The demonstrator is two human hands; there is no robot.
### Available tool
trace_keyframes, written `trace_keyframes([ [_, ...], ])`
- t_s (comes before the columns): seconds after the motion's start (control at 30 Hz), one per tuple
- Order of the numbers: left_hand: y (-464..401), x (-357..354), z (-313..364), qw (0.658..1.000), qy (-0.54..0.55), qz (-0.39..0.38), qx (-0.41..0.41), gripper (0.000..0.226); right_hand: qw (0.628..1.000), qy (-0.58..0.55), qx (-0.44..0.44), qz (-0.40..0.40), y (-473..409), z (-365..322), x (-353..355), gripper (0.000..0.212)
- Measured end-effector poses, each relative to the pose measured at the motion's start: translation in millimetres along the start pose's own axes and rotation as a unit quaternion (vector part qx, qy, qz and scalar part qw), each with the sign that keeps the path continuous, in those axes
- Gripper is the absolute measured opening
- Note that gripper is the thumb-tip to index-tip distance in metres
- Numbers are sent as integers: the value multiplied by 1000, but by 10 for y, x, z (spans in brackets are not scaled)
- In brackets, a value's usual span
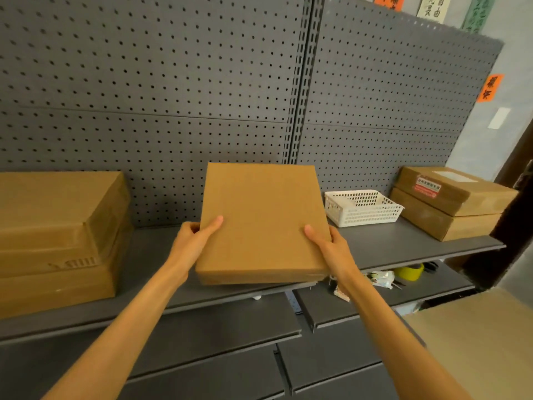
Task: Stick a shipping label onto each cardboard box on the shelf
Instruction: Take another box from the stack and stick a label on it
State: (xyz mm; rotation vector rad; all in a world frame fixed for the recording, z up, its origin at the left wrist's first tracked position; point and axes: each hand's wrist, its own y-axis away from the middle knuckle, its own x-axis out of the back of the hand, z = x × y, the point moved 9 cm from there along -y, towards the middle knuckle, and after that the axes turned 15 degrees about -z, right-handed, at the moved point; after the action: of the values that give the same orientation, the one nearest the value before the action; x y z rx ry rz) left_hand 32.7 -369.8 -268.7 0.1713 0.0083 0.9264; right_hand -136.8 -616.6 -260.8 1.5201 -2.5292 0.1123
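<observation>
A dark grey perforated metal back panel (173,82) rises behind a grey steel shelf (403,243); a stack of large brown cardboard boxes (57,232) sits at its left end, two labelled brown boxes (452,200) at its right, beside a white plastic mesh basket (362,207). Between them, a flat unlabelled brown cardboard box (262,223) overhangs the shelf's front edge, the left hand (193,238) and right hand (328,241) gripping its sides, thumbs on top; I judge the step to be bringing this box into position, and next comes fetching a label, perhaps from the basket.

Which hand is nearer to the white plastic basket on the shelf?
The right hand. It grips the right edge of the held cardboard box, just below and left of the white basket. The left hand grips the box's left edge, farther away.
</observation>
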Motion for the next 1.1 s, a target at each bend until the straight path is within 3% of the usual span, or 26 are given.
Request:
trace_keyframes([
  [0.5, -761, 148, -509, 993, 4, 30, 112, 66, 985, -1, -132, -112, -1101, 516, -197, 73],
  [0.63, -850, 107, -580, 989, 17, 21, 148, 84, 977, 1, -160, -140, -1264, 588, -169, 73],
  [0.93, -916, 121, -642, 987, 41, 69, 139, 64, 972, 0, -155, -177, -1441, 622, -173, 63],
  [1.1, -892, 119, -583, 985, 0, 74, 154, 69, 967, 12, -164, -194, -1477, 654, -173, 69],
])
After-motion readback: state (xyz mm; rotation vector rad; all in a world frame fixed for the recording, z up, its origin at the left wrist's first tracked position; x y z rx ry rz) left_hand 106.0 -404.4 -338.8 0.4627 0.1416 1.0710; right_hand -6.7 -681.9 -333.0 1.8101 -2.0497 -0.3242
